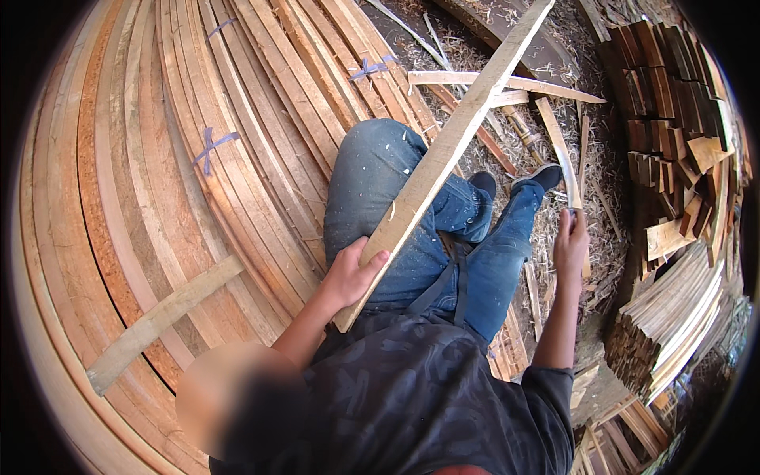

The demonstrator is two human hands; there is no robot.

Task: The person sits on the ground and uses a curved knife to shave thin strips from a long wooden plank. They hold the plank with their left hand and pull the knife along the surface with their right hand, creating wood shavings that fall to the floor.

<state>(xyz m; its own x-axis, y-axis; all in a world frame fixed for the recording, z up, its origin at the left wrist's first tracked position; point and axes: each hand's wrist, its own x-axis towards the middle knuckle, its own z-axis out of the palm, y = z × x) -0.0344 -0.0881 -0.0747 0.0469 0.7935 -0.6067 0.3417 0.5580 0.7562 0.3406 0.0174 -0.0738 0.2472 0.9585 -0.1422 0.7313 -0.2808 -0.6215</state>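
1. The left hand (354, 273) is gripping a long pale plank (445, 158) close to its near end, the thumb lying over the top face.
2. From the left hand, the plank is slanting away up and to the right, passing over the person's jeans (372, 186), its far end reaching well beyond both hands.
3. The right hand (570, 244), well apart from the left, is closing in a fist around the base of a knife (560, 150); the grip itself is hidden by the fingers. The long blade is pointing away from the person, and it is standing clear of the plank.
4. Just beyond the right hand, a dark shoe (546, 176) is resting near the blade.
5. To the left of the left hand, long boards (142, 182) are lying side by side, some bound with purple ties (210, 148). A short slat (162, 324) is lying across them.
6. Around the right hand and beyond it, curled shavings (546, 229) are covering the ground.
7. To the right of the right hand, a stack of cut wood (661, 95) is rising farther out, and a bundle of thin strips (673, 317) is lying nearer the person.
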